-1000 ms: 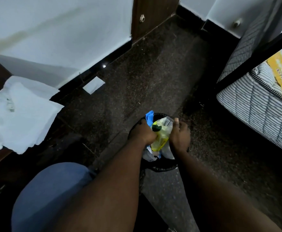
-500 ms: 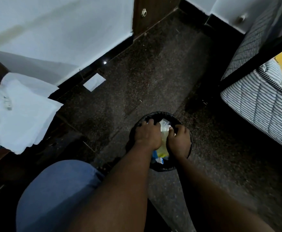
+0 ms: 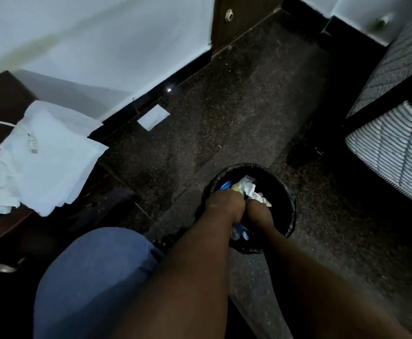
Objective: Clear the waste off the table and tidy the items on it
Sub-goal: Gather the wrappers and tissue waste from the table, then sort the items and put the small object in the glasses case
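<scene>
Both hands' fingers (image 3: 236, 204) curl tight around crumpled waste (image 3: 250, 192) inside the bin (image 3: 290, 206).

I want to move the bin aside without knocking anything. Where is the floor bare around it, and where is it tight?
Bare floor stretches from the black bin up to the skirting and the wooden door; only a white paper lies by the wall. It is tight on the right beside the striped mattress, and on the left by the table piled with white papers.

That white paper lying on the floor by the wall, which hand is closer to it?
Left. The left hand sits on the paper's side of the bin; the right hand is beside it, farther off.
</scene>
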`<control>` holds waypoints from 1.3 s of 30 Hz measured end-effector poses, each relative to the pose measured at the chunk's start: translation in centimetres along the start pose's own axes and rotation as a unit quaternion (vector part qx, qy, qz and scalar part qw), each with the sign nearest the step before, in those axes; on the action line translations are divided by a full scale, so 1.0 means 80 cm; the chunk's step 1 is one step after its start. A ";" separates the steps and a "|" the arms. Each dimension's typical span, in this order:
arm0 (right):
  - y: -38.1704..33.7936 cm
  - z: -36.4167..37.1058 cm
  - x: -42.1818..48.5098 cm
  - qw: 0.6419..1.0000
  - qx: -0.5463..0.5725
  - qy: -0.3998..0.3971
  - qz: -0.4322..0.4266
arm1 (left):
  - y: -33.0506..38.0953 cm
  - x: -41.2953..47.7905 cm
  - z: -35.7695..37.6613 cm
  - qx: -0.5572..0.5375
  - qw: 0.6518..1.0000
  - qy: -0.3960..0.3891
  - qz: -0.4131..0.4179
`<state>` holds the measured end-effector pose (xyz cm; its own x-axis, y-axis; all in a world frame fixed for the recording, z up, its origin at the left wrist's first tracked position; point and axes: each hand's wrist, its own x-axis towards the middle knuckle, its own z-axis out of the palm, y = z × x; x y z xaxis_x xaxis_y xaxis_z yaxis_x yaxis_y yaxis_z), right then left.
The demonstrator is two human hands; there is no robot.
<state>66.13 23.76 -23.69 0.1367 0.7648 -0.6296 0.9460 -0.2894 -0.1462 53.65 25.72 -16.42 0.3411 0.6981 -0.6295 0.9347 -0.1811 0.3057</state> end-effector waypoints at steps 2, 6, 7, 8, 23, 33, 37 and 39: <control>-0.004 0.003 0.007 0.999 -0.025 -0.036 -0.019 | -0.009 0.001 -0.007 0.001 0.999 0.035 -0.002; -0.009 0.003 0.006 0.999 0.016 -0.047 -0.017 | -0.025 -0.002 -0.015 0.002 0.997 0.072 -0.001; -0.007 0.001 0.002 0.999 0.023 -0.038 -0.009 | -0.030 -0.004 -0.018 -0.005 0.997 0.077 -0.004; -0.005 -0.003 -0.002 0.999 0.043 -0.012 0.002 | -0.035 -0.006 -0.023 -0.014 0.996 0.082 -0.006; -0.207 -0.162 -0.163 0.883 0.262 0.310 -0.235 | -0.106 -0.178 -0.134 -0.186 0.893 0.389 -0.128; -0.414 -0.174 -0.303 0.854 0.254 0.193 -0.411 | -0.268 -0.387 -0.137 -0.195 0.849 0.445 -0.211; -0.487 -0.153 -0.336 0.878 0.147 0.104 -0.443 | -0.336 -0.462 -0.111 -0.129 0.870 0.424 -0.216; -0.517 -0.134 -0.344 0.891 0.080 0.051 -0.444 | -0.363 -0.491 -0.101 -0.099 0.878 0.413 -0.220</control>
<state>26.43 20.84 7.87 -0.6118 0.7786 -0.1395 0.6414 0.3850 -0.6636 12.29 9.14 5.20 -0.3136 0.9495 -0.0097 0.8948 0.2989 0.3316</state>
